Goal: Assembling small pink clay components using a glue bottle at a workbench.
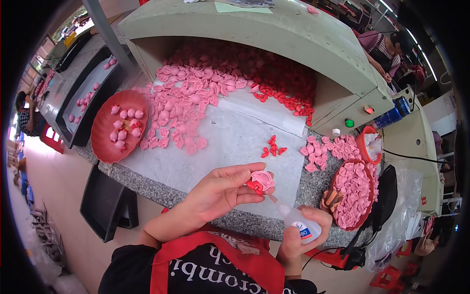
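By the bench's near edge [248, 221], my left hand [218, 190] pinches a ruffled pink piece [263, 179]; my right hand [317, 224] grips a blue-labelled bottle [295, 220].

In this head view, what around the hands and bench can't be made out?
In the head view:
Back of the pink-and-red piece: hidden by the left hand.
Some fingers of the right hand: hidden by the bottle.
Whether the bottle's tip touches the piece: too blurred.
Rearmost red pieces: lost in shadow inside the housing.
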Demonstrator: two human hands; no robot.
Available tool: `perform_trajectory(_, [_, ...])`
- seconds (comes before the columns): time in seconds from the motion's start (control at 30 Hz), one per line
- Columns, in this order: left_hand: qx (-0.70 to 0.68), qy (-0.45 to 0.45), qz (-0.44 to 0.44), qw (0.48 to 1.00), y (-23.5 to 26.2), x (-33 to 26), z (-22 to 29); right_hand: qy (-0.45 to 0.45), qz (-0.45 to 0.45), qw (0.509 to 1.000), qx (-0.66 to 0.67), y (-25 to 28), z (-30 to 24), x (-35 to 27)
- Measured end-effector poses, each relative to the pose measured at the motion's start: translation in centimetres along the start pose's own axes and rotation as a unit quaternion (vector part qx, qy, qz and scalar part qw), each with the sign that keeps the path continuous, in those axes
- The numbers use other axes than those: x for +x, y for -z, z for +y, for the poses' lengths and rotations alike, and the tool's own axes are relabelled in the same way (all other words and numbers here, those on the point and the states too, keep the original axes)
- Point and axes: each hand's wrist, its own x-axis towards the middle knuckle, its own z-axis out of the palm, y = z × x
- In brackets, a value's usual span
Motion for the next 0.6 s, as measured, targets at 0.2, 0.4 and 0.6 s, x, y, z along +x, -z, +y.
perform_trajectory(0.2, [0.024,0.003,0.0,1.0,-0.6,-0.6,0.0,0.117,0.004,0.989,-0.096,-0.5,-0.4,0.2])
perform_trajectory(0.4, [0.045,-0.003,0.001,0.999,-0.2,-0.7,-0.2,0.176,-0.037,0.98,-0.08,-0.6,-0.4,1.5])
perform_trajectory(0.6, [0.056,-0.006,0.007,0.998,-0.3,-0.5,-0.1,0.172,-0.06,0.981,-0.063,-0.3,-0.2,1.7])
